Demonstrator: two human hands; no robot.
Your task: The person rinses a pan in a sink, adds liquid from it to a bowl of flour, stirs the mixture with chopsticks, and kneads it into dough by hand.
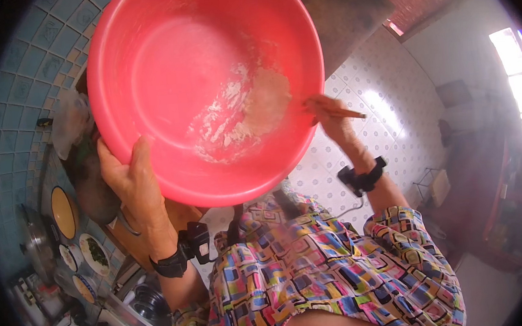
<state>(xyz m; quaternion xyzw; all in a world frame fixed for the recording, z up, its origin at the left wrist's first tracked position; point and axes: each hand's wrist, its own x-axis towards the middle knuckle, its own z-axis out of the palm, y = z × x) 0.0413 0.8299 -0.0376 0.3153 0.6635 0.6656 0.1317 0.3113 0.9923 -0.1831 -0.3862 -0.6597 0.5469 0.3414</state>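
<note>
A large red plastic basin (175, 64) is tilted in front of me, with its inside facing up at me. Pale flour (267, 100) lies heaped at the lower right of its floor, and white smears trail away from it. My left hand (136, 186) grips the basin's lower left rim, thumb inside and fingers beneath. At the right rim, my right hand (331, 120) holds brown sticks, apparently wooden chopsticks (351, 112). Their far ends cannot be made out, and some of that hand's fingers are blurred against the rim.
Left of me, a plastic bag (71, 122) and a dark pot (95, 194) stand near the tiled wall (20, 108). Several dishes, including a plate of greens (94, 254), sit farther down. Metal bowls (150, 305) lie low at left. A dark countertop (346, 23) extends beyond the basin.
</note>
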